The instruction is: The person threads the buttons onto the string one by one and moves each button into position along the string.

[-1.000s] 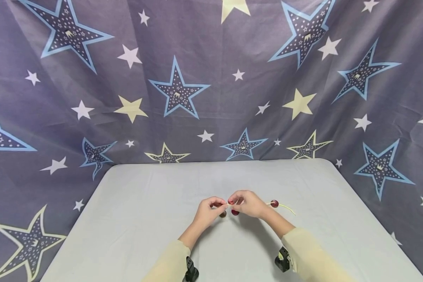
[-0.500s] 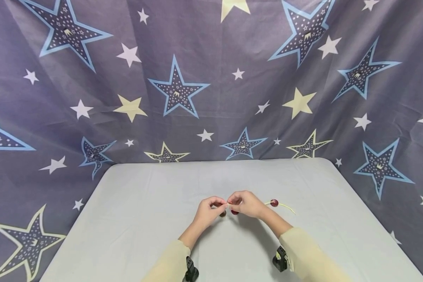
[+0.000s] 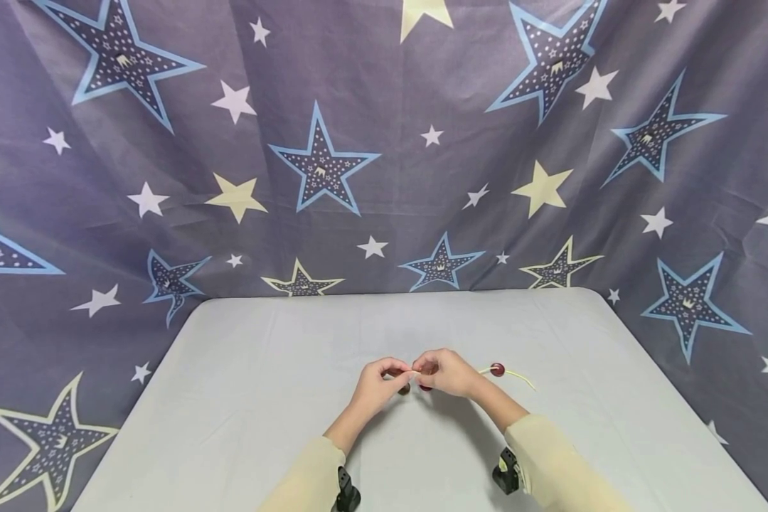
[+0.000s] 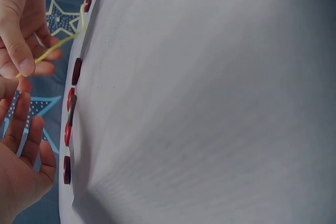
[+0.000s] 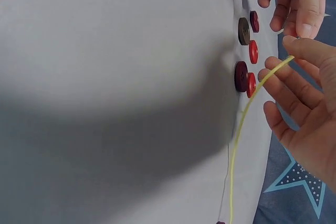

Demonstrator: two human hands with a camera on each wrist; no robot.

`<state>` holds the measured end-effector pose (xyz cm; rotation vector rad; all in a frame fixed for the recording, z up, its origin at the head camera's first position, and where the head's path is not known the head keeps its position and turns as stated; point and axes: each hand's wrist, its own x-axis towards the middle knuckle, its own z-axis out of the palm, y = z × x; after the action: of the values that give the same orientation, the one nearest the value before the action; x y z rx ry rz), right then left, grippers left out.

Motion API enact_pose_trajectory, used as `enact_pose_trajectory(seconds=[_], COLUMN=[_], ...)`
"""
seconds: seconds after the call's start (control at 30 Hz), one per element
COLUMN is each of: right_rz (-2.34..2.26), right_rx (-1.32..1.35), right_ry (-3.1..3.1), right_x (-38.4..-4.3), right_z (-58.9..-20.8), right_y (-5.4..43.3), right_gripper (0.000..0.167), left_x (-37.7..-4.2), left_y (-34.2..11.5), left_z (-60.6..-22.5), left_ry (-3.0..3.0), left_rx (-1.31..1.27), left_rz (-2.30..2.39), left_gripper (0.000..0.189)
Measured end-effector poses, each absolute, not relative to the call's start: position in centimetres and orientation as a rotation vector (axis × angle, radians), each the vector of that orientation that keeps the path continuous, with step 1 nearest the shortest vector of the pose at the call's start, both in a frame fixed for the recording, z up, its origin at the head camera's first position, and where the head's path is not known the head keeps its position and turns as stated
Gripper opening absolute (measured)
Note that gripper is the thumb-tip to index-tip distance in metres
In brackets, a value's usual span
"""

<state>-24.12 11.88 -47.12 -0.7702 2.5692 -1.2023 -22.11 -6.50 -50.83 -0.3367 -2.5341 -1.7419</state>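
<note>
In the head view, my left hand point(image 3: 372, 390) and right hand point(image 3: 451, 373) meet fingertip to fingertip above the table's middle. A yellow string point(image 5: 231, 182) runs up to my right thumb and finger, which pinch it near its end. My left thumb and forefinger pinch at that same end, which they mostly cover. Farther along, the string passes through a dark red button point(image 3: 498, 370) lying to the right of my right hand. Behind and under the hands lie loose buttons: a brown one point(image 5: 244, 31), a dark purple one point(image 5: 241, 76) and several red ones point(image 5: 253, 52).
A pale grey cloth covers the table point(image 3: 281, 419). Behind it and at both sides hangs a dark curtain point(image 3: 384, 142) printed with stars. Black wrist cameras point(image 3: 348, 491) sit at both cuffs. The string's loose tail point(image 3: 523, 379) trails right past the threaded button.
The small gap between the hands has closed, and the fingertips now touch. A red button seen between the right fingers earlier is now hidden. The right wrist has shifted slightly left.
</note>
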Motion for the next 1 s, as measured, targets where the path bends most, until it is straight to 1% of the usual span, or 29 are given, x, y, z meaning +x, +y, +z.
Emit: enact_pose_trajectory(seconds=[0.5, 0.8, 1.0], right_rz=[-1.170, -1.153, -1.157], right_rx=[-0.762, -0.727, -0.736], right_ry=[2.601, 2.641, 2.652], right_x=[-24.18, -24.23, -24.23], right_z=[-46.79, -46.64, -46.62], right_y=[12.06, 12.32, 12.62], right_gripper=[0.012, 0.011, 0.011], left_x=[-22.08, -22.19, -22.10], left_y=[-6.64, -6.72, -6.75], left_z=[-50.90, -51.09, -51.22], left_ry=[-2.536, -2.511, -2.519], left_rx=[-0.303, -0.354, -0.344], left_rz=[-1.759, -1.751, -1.751], left_gripper=[0.011, 0.010, 0.012])
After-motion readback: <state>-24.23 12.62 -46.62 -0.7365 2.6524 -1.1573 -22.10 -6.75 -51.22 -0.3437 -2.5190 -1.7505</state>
